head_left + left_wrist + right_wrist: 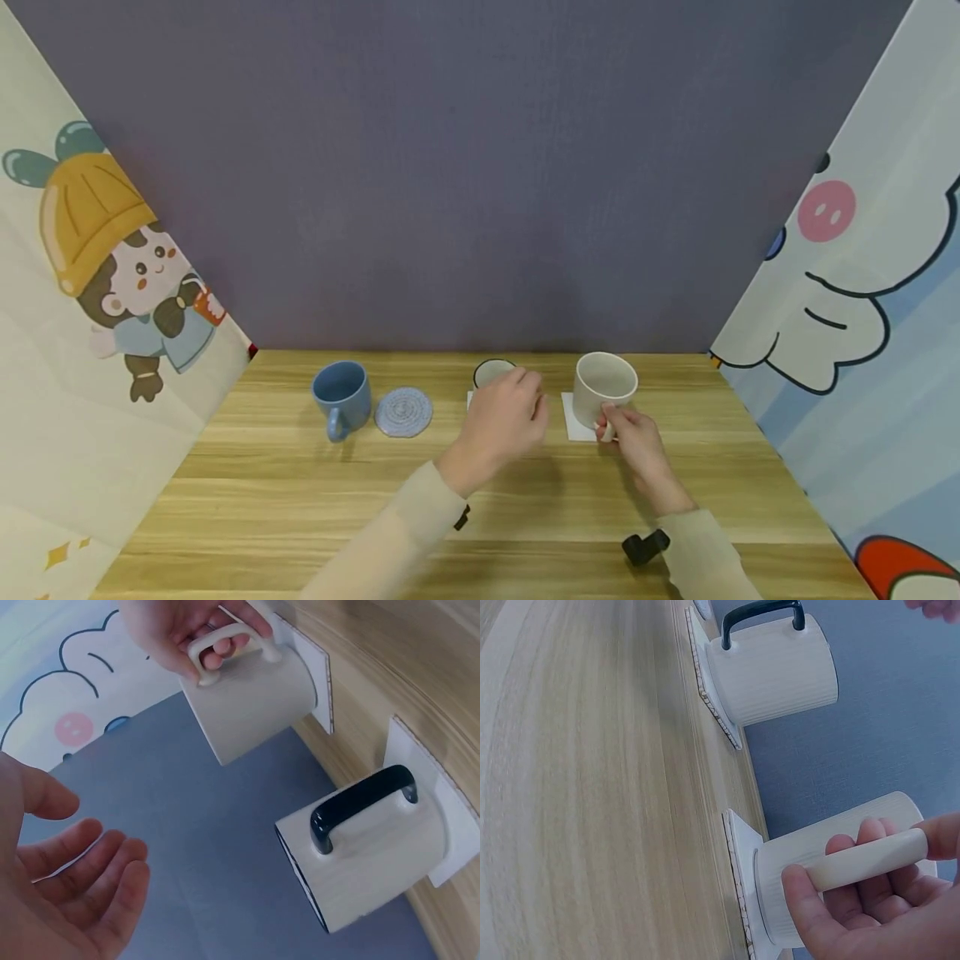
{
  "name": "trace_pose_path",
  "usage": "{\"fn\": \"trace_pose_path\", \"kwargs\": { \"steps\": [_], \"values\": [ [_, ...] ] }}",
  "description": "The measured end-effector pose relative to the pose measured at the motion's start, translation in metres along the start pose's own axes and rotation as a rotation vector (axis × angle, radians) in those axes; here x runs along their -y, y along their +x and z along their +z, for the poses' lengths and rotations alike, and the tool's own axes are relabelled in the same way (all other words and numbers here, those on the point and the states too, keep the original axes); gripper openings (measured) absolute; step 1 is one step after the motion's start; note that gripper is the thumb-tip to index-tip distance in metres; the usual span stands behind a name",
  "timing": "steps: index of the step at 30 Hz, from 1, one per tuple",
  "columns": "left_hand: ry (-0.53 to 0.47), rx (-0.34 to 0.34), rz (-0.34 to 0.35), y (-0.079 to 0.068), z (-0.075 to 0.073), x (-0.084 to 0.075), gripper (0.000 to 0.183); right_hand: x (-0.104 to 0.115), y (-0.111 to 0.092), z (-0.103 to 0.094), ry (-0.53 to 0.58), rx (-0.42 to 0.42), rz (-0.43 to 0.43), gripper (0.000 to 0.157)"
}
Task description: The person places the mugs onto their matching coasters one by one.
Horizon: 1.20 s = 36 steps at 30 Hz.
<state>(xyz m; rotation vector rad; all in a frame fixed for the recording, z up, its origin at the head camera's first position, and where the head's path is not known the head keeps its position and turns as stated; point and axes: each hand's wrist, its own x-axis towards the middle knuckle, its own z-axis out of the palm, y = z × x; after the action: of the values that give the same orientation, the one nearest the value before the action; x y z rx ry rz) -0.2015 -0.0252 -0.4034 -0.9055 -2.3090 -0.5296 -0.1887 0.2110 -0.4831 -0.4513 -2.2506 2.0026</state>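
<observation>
Cream mug (588, 393) stands upright on square white coaster (577, 430), handle (870, 859) nearside, gripped by closer right hand (640, 447); left hand (501, 423), fingers loosely curved, empty, hangs near black-handled mug (375, 859).

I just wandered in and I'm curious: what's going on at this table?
A person is handling mugs. Their right hand grips the handle of a plain white mug, which stands on a square white coaster. Their left hand is empty, near the black-handled mug but not touching it; that mug also stands on a square white coaster. A blue mug stands on the table, beside a round blue coaster.
</observation>
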Motion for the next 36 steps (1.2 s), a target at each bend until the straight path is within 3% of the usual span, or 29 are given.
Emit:
{"fn": "trace_pose_path", "kwargs": {
  "steps": [15,23,30,36],
  "values": [
    [-0.184,-0.183,-0.080,-0.025,-0.004,0.033,0.007,-0.002,0.001,-0.001,-0.021,0.003,-0.001,0.040],
    [-0.199,-0.302,-0.171,-0.035,-0.021,0.063,0.005,-0.003,0.003,-0.001,-0.023,-0.002,0.009,0.040],
    [-0.211,-0.322,-0.265,-0.049,-0.040,0.085,0.006,-0.005,0.004,-0.001,-0.022,0.001,0.019,0.039],
    [-0.194,-0.332,-0.344,-0.065,-0.046,0.101,0.004,-0.003,0.002,0.000,-0.036,-0.005,0.007,0.039]
  ]
}}
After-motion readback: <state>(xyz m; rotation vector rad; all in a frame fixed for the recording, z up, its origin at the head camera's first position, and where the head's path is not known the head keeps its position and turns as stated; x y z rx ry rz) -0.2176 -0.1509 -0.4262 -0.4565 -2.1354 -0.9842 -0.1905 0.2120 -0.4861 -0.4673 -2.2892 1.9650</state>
